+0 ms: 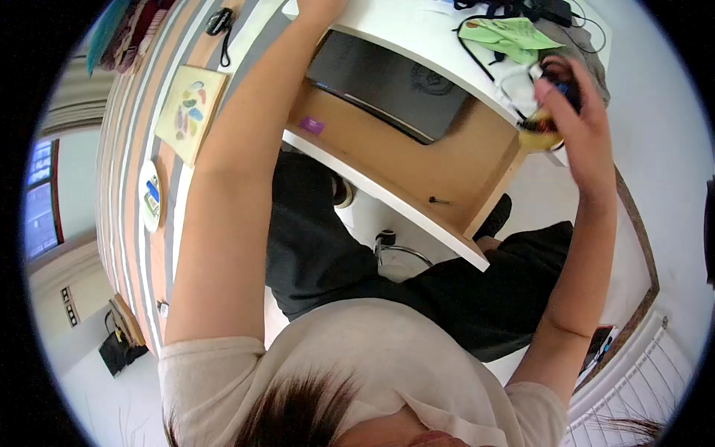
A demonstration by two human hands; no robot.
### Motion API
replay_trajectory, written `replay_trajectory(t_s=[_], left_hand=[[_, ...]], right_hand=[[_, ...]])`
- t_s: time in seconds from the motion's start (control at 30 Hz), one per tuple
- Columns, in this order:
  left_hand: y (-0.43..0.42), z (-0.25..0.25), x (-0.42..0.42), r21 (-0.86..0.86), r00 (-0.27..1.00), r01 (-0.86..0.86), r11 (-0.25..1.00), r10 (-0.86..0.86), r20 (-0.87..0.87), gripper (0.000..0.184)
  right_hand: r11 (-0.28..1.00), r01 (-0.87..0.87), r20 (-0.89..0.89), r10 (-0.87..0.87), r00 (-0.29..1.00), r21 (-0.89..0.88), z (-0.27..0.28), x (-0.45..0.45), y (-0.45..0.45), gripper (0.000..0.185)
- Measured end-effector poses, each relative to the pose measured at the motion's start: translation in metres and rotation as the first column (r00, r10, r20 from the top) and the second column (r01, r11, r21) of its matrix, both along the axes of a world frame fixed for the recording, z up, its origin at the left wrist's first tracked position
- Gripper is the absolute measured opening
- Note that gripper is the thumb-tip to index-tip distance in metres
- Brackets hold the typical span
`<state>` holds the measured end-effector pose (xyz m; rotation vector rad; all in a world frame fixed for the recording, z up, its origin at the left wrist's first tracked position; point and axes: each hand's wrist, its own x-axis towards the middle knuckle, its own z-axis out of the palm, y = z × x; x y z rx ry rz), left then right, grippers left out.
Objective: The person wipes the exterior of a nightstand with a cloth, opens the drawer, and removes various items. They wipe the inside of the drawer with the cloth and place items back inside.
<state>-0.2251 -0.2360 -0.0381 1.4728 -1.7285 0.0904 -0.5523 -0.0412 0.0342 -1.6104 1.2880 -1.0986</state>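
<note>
My right hand (579, 112) is wrapped round a small bottle-like container (542, 137) at the desk's right end. Its yellow base and dark, orange-marked upper part are smeared by motion. Beside it lie a black cable (471, 54) and a crumpled green sheet (510, 37). My left hand (320, 9) reaches the desk top at the upper edge of the view, where its fingers are cut off. Between my arms a drawer (387, 186) is pulled out. Inside are a black laptop-like slab (387, 78), a small purple packet (311, 125) and a small dark screw-like piece (438, 200).
On the striped surface at left lie a painted board (190, 112), a white oval dish (151, 197) and a black strapped gadget (220, 22). My dark-trousered legs (320, 238) are under the drawer. A white wall (655, 134) rises at right, with a radiator (633, 380) below.
</note>
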Motion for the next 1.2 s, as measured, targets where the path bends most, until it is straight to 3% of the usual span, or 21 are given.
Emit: replay_trajectory(t_s=[0.1, 0.17, 0.2, 0.33, 0.43, 0.53, 0.6, 0.63, 0.7, 0.8, 0.9, 1.0, 1.1, 1.13, 1.2], left_hand=[[0.002, 0.002, -0.009, 0.031, 1.0, -0.016, 0.999, 0.016, -0.008, 0.019], [0.008, 0.009, -0.016, 0.076, 1.0, -0.011, 0.997, 0.012, -0.01, 0.021], [0.009, 0.01, -0.017, 0.093, 1.0, -0.027, 0.995, 0.026, 0.009, 0.026], [0.009, 0.006, -0.013, 0.127, 0.997, 0.04, 0.991, -0.032, -0.064, 0.03], [0.012, 0.003, -0.009, 0.121, 0.998, 0.041, 0.992, -0.035, -0.051, 0.032], [0.017, 0.006, -0.01, 0.143, 0.998, 0.04, 0.989, -0.033, -0.053, 0.036], [0.025, 0.008, -0.013, 0.161, 0.999, 0.004, 0.987, 0.003, -0.044, 0.04], [0.026, 0.004, -0.011, 0.072, 1.0, -0.01, 0.997, 0.01, 0.0, 0.041], [0.031, -0.005, -0.007, -0.108, 0.995, -0.026, 0.994, 0.035, 0.088, 0.044], [0.069, 0.016, -0.02, -0.149, 0.995, 0.083, 0.985, -0.074, 0.069, 0.046], [0.091, 0.03, -0.03, -0.284, 0.974, 0.134, 0.949, -0.075, 0.212, 0.037], [0.109, 0.043, -0.029, -0.28, 0.967, 0.177, 0.943, -0.113, 0.229, 0.022], [0.137, 0.049, -0.015, 0.044, 0.971, 0.229, 0.972, -0.225, -0.084, 0.02], [0.147, 0.049, -0.01, 0.168, 0.972, 0.225, 0.96, -0.209, -0.108, 0.018], [0.15, 0.03, 0.012, 0.342, 0.954, 0.296, 0.892, -0.296, -0.053, 0.015]], right_hand=[[0.99, 0.108, -0.268, -0.128, 0.955, -0.089, -0.002, -0.022, -0.028, 0.032], [0.967, 0.136, -0.296, -0.198, 0.934, -0.216, -0.02, -0.029, -0.042, 0.032], [0.948, 0.142, -0.403, -0.253, 0.88, -0.283, -0.029, -0.033, -0.048, 0.036], [0.959, 0.211, -0.452, -0.275, 0.848, -0.187, -0.042, -0.037, -0.065, 0.041], [0.95, 0.251, -0.452, -0.31, 0.836, -0.187, -0.037, -0.032, -0.061, 0.044], [0.97, 0.24, -0.246, -0.243, 0.938, -0.04, -0.036, -0.034, -0.06, 0.047], [0.972, 0.22, -0.156, -0.23, 0.961, -0.076, -0.034, -0.035, -0.055, 0.045], [0.973, 0.211, -0.112, -0.221, 0.969, -0.094, -0.031, -0.034, -0.051, 0.045], [0.986, 0.118, -0.129, -0.134, 0.983, -0.121, -0.026, -0.031, -0.041, 0.047], [0.972, 0.025, -0.197, -0.072, 0.978, -0.232, -0.026, -0.028, -0.032, 0.044], [0.948, 0.004, -0.244, -0.086, 0.966, -0.318, -0.025, -0.034, -0.032, 0.04], [0.889, 0.143, -0.251, -0.272, 0.929, -0.435, -0.019, -0.035, -0.03, 0.034], [0.804, 0.214, -0.336, -0.452, 0.826, -0.555, -0.011, -0.038, -0.022, 0.028], [0.726, 0.219, -0.289, -0.505, 0.813, -0.652, -0.008, -0.032, -0.018, 0.021], [0.763, 0.179, -0.326, -0.459, 0.827, -0.621, -0.004, -0.021, -0.004, 0.019]])
